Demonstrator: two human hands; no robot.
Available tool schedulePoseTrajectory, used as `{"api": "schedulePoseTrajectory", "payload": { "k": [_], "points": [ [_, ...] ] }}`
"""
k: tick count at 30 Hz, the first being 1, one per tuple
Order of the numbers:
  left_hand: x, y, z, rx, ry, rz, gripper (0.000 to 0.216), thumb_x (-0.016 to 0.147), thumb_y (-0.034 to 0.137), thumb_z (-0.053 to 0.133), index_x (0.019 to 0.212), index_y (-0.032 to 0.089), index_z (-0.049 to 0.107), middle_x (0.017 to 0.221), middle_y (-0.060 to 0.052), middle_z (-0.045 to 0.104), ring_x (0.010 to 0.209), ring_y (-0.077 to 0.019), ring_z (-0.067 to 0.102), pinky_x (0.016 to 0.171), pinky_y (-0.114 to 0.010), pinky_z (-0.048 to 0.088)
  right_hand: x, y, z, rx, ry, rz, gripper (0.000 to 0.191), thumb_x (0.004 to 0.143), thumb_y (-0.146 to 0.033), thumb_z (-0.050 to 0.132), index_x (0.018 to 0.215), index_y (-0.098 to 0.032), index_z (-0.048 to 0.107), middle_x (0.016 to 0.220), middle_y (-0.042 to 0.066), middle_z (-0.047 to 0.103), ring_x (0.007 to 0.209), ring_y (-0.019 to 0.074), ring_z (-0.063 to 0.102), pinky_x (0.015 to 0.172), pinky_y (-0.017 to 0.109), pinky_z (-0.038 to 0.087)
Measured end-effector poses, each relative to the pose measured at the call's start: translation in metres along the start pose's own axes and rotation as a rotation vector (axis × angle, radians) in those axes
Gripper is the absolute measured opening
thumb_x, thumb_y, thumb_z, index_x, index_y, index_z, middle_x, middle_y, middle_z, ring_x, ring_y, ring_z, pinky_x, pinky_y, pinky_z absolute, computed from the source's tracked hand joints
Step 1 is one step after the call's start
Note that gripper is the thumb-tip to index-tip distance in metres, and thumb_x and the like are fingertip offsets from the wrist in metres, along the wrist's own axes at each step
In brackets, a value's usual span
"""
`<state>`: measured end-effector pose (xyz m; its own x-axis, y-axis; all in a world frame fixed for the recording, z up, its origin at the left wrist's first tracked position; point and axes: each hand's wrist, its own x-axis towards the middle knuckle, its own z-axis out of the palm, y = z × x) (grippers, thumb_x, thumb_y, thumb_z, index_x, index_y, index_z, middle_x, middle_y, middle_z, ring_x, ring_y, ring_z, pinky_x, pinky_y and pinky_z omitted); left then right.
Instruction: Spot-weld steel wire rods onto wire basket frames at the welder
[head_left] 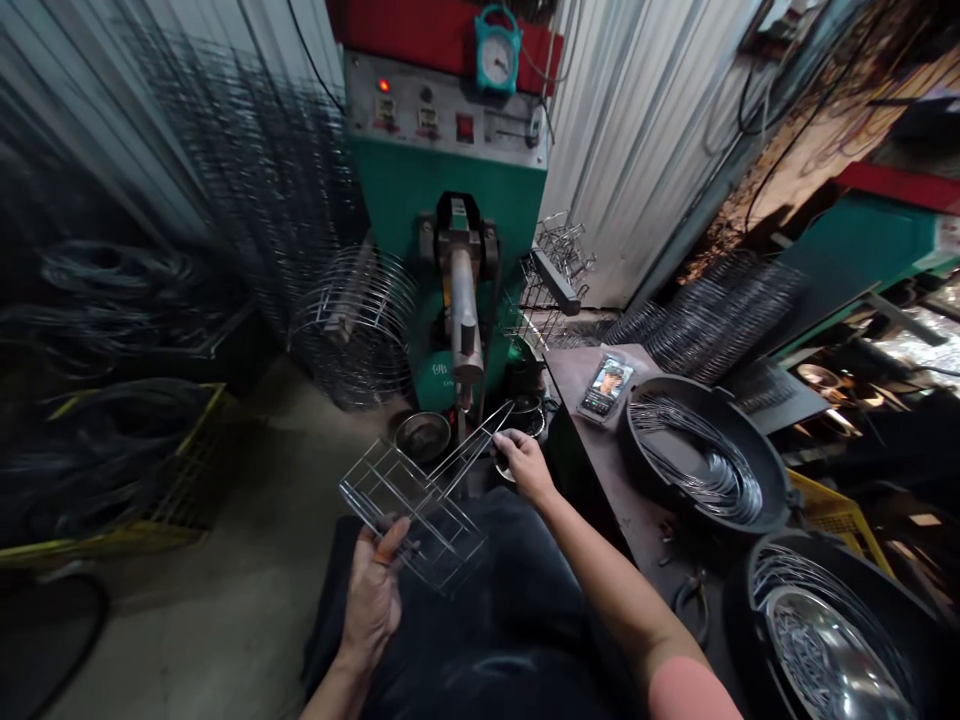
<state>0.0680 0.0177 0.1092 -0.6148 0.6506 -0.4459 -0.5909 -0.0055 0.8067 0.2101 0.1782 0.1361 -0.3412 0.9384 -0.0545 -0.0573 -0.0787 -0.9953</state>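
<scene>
While left hand (375, 592) grips wire rack (421, 507), right hand (523, 465) pinches bent wire (474, 440). Rack looks part-formed; wire's attachment unclear.

Everything here is pointing to a metal workshop where wire is being handled. A green machine (375, 180) with switches and a glowing red lamp (384, 86) is standing against a corrugated wall (592, 190), and a second green machine (862, 240) is showing at the right. Dark wire rings (712, 310) are lying stacked nearby, a round black tub (757, 440) on the bench (609, 455) is holding bundled wire, and a yellow crate (216, 402) is sitting on the grey floor (277, 610).
</scene>
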Motion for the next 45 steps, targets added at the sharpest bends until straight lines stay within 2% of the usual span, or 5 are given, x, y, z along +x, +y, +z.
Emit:
{"api": "schedulePoseTrajectory", "payload": {
  "k": [12, 28, 32, 37, 45],
  "points": [
    [0.015, -0.004, -0.009, -0.001, -0.005, -0.020, 0.040, 0.048, 0.040, 0.076, 0.079, 0.021, 0.061, 0.097, -0.002, 0.052, 0.100, -0.0238, 0.050, 0.061, -0.028, 0.048, 0.017, 0.009, 0.014, 0.089, -0.031, 0.021, 0.027, 0.071, -0.041, 0.060, 0.064, -0.016, 0.054, 0.057, -0.003, 0.051, 0.049, 0.0065, 0.045, 0.048, 0.020, 0.033],
    [0.020, 0.026, 0.013, 0.121, 0.052, -0.094, 0.039, 0.054, 0.040, 0.070, 0.085, 0.022, 0.055, 0.098, -0.002, 0.060, 0.095, -0.0207, 0.053, 0.061, -0.028, 0.042, 0.047, -0.003, 0.022, 0.129, -0.058, 0.112, 0.032, 0.062, -0.045, 0.065, 0.062, -0.016, 0.054, 0.053, -0.004, 0.052, 0.044, 0.0063, 0.043, 0.043, 0.020, 0.034],
    [0.017, 0.023, 0.016, 0.097, 0.064, -0.040, 0.038, 0.054, 0.039, 0.071, 0.084, 0.022, 0.055, 0.096, -0.001, 0.059, 0.101, -0.0210, 0.051, 0.063, -0.028, 0.042, 0.024, -0.002, 0.008, 0.049, -0.111, 0.128, 0.033, 0.062, -0.046, 0.067, 0.069, -0.015, 0.059, 0.058, -0.003, 0.056, 0.051, 0.0073, 0.049, 0.051, 0.021, 0.038],
    [0.017, 0.016, 0.018, 0.059, 0.090, -0.009, 0.038, 0.054, 0.037, 0.072, 0.085, 0.023, 0.054, 0.094, 0.000, 0.060, 0.100, -0.0211, 0.053, 0.066, -0.030, 0.044, -0.029, 0.007, -0.007, -0.146, -0.366, 0.183, 0.025, 0.067, -0.040, 0.065, 0.075, -0.017, 0.064, 0.064, -0.002, 0.061, 0.060, 0.0098, 0.053, 0.060, 0.023, 0.041],
    [0.016, 0.017, 0.019, 0.014, 0.118, -0.021, 0.037, 0.054, 0.036, 0.071, 0.085, 0.024, 0.054, 0.097, 0.000, 0.061, 0.100, -0.0211, 0.053, 0.067, -0.031, 0.045, -0.034, 0.016, 0.004, -0.234, -0.306, 0.050, 0.014, 0.070, -0.031, 0.060, 0.069, -0.018, 0.065, 0.061, -0.003, 0.056, 0.060, 0.0107, 0.049, 0.062, 0.023, 0.038]
  ]
}}
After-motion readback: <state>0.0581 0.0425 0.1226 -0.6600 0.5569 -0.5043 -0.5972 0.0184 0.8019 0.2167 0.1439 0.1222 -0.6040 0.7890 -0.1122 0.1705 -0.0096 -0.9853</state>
